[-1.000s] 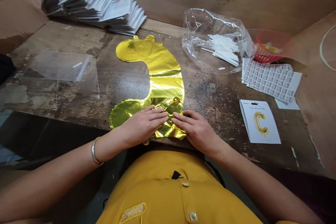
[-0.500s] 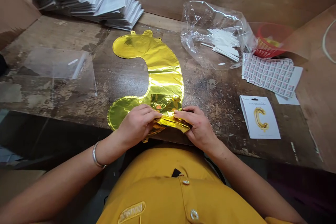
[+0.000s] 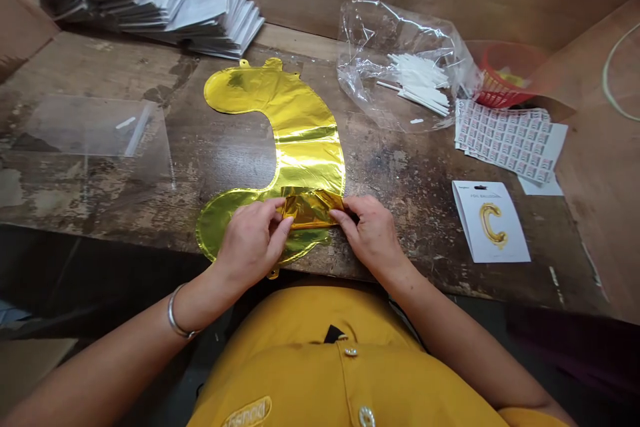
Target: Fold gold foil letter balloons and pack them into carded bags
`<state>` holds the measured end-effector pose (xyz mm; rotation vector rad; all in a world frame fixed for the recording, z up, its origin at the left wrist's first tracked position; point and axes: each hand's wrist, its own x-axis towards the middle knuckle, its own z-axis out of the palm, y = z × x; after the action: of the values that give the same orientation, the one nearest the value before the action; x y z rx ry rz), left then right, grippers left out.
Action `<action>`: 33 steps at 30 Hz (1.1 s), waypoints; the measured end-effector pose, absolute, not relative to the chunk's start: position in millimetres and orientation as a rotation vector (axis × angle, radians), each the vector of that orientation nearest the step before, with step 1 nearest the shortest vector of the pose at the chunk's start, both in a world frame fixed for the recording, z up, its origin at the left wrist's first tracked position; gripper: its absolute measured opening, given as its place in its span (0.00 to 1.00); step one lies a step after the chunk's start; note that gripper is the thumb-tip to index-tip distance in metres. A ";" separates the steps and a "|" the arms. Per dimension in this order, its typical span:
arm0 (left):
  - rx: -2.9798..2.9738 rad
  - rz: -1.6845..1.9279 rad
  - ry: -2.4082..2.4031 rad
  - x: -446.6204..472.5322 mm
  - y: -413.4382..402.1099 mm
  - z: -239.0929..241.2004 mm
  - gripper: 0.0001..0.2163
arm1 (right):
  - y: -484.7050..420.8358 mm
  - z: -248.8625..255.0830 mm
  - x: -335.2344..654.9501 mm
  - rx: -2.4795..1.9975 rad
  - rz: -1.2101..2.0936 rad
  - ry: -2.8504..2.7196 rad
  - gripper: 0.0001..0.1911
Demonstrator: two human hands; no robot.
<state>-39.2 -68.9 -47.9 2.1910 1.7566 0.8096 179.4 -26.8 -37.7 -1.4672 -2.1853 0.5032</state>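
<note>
A flat gold foil balloon [image 3: 311, 140] shaped like a backwards C lies on the worn wooden table, its lower end at the front edge. On its lower part rests a folded piece of shiny gold foil [image 3: 307, 209], darker than the balloon. My left hand [image 3: 253, 233] pinches the folded piece's left end between thumb and fingers. At the opposite end, my right hand [image 3: 370, 227] pinches it the same way. Whether this piece is joined to the balloon I cannot tell.
White folded cards [image 3: 200, 10] are stacked at the back left. A clear plastic bag [image 3: 370, 47] holds white sticks, near a red basket [image 3: 505, 90]. Sticker sheets [image 3: 510, 140] and a foil balloon card [image 3: 493, 223] lie right; a clear pouch [image 3: 75, 123] lies left.
The folded foil was bunched and tilted near the table edge; now it lies flatter and straighter across the balloon. My hands have moved slightly apart at its ends. The view has shifted slightly.
</note>
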 end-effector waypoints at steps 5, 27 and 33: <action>2.285 0.713 1.805 -37.3 -67.1 -43.2 0.15 | -26.9 -36.9 175.1 -1.603 0.470 -2.161 0.09; 2.656 0.691 1.153 -56.7 -43.1 -50.6 0.15 | -19.4 -38.1 183.3 -1.045 0.268 -2.602 0.15; 2.556 1.032 1.296 -41.1 -7.1 -19.4 0.10 | -34.2 2.5 246.6 -1.205 0.433 -2.140 0.16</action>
<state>-41.1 -7.1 -19.4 2.5558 1.2956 1.0322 246.6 -34.2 2.5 -1.2048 -2.1402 0.4333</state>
